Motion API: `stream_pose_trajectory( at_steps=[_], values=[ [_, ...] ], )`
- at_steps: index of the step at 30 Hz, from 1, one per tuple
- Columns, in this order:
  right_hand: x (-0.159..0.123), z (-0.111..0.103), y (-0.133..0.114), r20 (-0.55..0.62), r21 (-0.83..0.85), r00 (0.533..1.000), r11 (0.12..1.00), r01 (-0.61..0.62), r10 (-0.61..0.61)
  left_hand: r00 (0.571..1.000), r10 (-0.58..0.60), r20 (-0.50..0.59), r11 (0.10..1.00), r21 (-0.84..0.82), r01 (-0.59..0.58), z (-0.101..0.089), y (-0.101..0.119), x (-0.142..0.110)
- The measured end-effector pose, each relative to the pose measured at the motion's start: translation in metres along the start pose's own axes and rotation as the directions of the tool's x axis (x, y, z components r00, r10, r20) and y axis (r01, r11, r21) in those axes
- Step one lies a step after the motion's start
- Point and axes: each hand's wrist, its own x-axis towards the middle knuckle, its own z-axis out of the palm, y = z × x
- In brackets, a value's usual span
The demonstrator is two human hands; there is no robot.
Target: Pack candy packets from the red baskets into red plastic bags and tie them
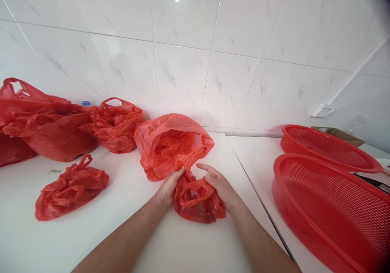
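Note:
A small red plastic bag (199, 204) rests low in front of me, with something dark showing faintly through its film. My left hand (170, 183) is closed on gathered plastic at the bag's upper left. At its upper right my right hand (217, 181) has the index finger and thumb stretched apart, while its other fingers are hidden behind the plastic. Just beyond both hands lies a larger red plastic bag (149, 143), its mouth facing me and crumpled red plastic inside. I cannot tell whether the two bags are joined where they meet.
Another small red bag (73, 187) lies on the white table (122, 208) to the left. Fuller red bags (61, 135) (117, 126) stand along the tiled wall. Two red mesh baskets (292, 208) (286, 143) sit at the right, beyond a table seam. A cardboard box (341, 136) stands behind them.

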Motion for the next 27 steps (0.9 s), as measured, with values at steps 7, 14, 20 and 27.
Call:
stream_pose_trajectory(
  at_steps=[7, 14, 20, 27],
  values=[
    [0.000, 0.003, 0.009, 0.088, -0.213, 0.996, 0.976, 0.044, -0.025, 0.986, 0.093, 0.136, 0.966, 0.229, -0.123, 0.020, -0.009, -0.003],
    [0.011, -0.007, 0.012, -0.171, -0.150, 0.985, 0.989, 0.000, -0.026, 0.962, 0.142, 0.235, 0.895, 0.385, -0.226, 0.019, -0.013, -0.011],
    [0.006, 0.006, 0.017, -0.296, -0.464, 0.934, 0.885, 0.044, -0.202, 0.946, 0.216, 0.241, 0.857, 0.418, -0.302, 0.023, -0.016, -0.014],
    [-0.006, 0.008, 0.008, -0.041, -0.272, 0.994, 0.959, 0.082, -0.097, 0.983, 0.151, 0.107, 0.892, 0.414, -0.182, 0.018, -0.014, -0.002]
  ],
)
